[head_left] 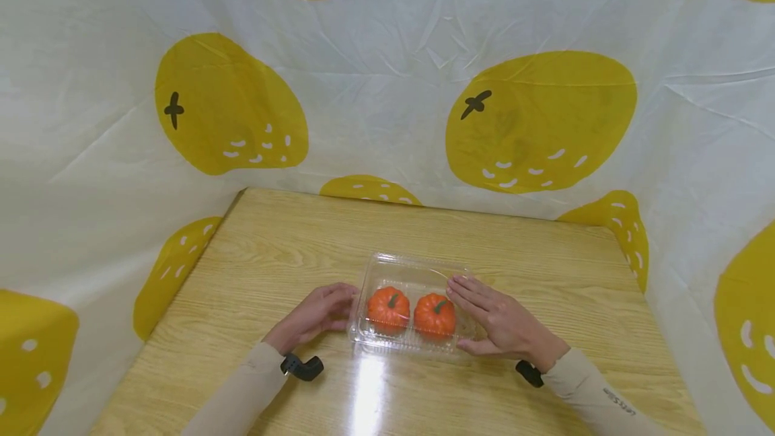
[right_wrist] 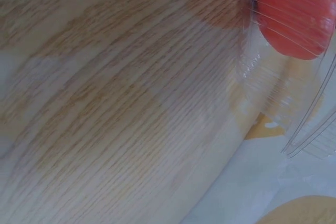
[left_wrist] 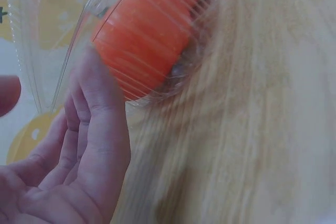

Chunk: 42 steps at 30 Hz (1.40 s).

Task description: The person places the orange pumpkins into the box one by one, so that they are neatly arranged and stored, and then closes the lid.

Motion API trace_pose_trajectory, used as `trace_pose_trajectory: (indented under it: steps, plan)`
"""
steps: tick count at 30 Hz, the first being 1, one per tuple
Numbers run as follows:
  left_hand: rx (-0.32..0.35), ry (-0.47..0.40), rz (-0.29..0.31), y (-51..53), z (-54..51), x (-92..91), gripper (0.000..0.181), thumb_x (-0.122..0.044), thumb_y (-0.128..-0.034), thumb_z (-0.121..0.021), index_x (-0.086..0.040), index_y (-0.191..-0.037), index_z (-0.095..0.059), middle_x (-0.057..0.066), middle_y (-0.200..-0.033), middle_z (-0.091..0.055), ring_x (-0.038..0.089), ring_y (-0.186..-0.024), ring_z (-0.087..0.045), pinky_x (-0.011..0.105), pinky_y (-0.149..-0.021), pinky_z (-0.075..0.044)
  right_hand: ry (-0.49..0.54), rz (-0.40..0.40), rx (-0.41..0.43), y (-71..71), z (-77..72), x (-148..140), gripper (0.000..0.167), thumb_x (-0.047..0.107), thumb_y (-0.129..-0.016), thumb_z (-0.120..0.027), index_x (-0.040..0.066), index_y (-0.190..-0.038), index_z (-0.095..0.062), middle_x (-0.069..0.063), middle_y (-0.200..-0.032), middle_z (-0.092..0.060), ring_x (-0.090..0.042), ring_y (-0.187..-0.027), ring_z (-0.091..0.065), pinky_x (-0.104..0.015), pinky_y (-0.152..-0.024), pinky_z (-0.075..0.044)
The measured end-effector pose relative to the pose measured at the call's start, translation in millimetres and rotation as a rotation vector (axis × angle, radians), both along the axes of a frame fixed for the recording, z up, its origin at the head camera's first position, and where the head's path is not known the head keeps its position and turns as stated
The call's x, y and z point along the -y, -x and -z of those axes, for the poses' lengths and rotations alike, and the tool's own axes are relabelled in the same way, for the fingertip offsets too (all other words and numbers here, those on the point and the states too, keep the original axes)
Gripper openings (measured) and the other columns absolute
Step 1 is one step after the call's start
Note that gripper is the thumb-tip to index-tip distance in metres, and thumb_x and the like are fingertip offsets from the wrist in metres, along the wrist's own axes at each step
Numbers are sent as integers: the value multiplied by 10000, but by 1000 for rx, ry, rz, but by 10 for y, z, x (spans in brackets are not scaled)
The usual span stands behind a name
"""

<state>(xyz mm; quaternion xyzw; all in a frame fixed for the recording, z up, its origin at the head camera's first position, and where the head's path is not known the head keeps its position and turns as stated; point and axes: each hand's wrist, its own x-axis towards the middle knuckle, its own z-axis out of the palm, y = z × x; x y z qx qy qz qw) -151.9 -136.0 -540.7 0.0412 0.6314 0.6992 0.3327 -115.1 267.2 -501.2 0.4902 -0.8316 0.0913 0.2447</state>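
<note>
A clear plastic clamshell container (head_left: pixel 418 268) sits on the wooden table between my hands. Inside it two small orange pumpkins lie side by side: the left pumpkin (head_left: pixel 388 310) and the right pumpkin (head_left: pixel 434 316), both with green stems. My left hand (head_left: pixel 317 315) touches the container's left side with nearly straight fingers, its thumb apart in the left wrist view. On the right, my right hand (head_left: pixel 499 318) rests with straight fingers on the container's right side. The lid lies over the pumpkins; I cannot tell whether its edge is fastened. The right wrist view leaves out my right hand.
The wooden table (head_left: pixel 284 241) spreads around the container. White cloth (head_left: pixel 375 106) printed with large yellow fruit hangs behind it and along both sides. Dark bands, the left one (head_left: pixel 303 367) and the right one (head_left: pixel 530 373), sit on my wrists.
</note>
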Motion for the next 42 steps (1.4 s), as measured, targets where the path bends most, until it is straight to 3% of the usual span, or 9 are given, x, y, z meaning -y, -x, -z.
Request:
trace_pose_trajectory:
  steps: [8, 16, 21, 27, 34, 42]
  plan:
    - [-20, -24, 69, -76, -3, 49, 363, -281, -1072, -549, 14, -1271, -620, 15, -1129, -694, 145, -1031, -698, 306, -925, -614, 29, -18, -52, 12, 50, 13, 805, 652, -1020, -450, -47, -1383, -613, -154, -1568, -505, -292, -1431, -542, -300, -1305, -263]
    - [-20, -45, 73, -147, 9, 67, 310, -123, -1024, -615, 80, -1257, -603, -10, -1035, -696, 107, -962, -683, 286, -905, -615, -13, 21, -37, -5, 45, 40, 828, 679, -1026, -378, -29, -1379, -622, -200, -1449, -621, -347, -1309, -624, -271, -1315, -218]
    - [-17, -43, 112, -184, 15, 99, 242, -57, -969, -675, 38, -1181, -606, -22, -963, -715, 104, -913, -703, 286, -895, -621, -31, 34, -20, -9, 41, 50, 836, 687, -1021, -371, -24, -1381, -622, -194, -1454, -619, -365, -1303, -620, -268, -1318, -208]
    - [-15, -34, 149, -197, 19, 113, 251, -123, -934, -749, -35, -1122, -607, -26, -929, -750, 107, -877, -723, 273, -851, -624, -20, 40, -25, 1, 53, 42, 837, 686, -1024, -365, -26, -1384, -620, -226, -1415, -640, -372, -1293, -627, -264, -1321, -194]
    - [-69, 1, 177, -225, 39, 58, 124, -179, -1008, -654, -55, -1008, -655, 3, -924, -708, 114, -845, -701, 256, -803, -622, -5, 63, -12, -4, 63, 43, 832, 680, -1034, -345, -20, -1396, -611, -227, -1440, -619, -391, -1299, -613, -258, -1327, -162]
    - [-79, 28, 198, -272, -20, -15, 248, -195, -1047, -575, 34, -1024, -664, -22, -878, -695, 89, -788, -678, 248, -771, -617, 60, 134, 115, -84, 13, -35, 836, 674, -1014, -445, -19, -1474, -528, -231, -1533, -530, -381, -1420, -516, -197, -1317, -109]
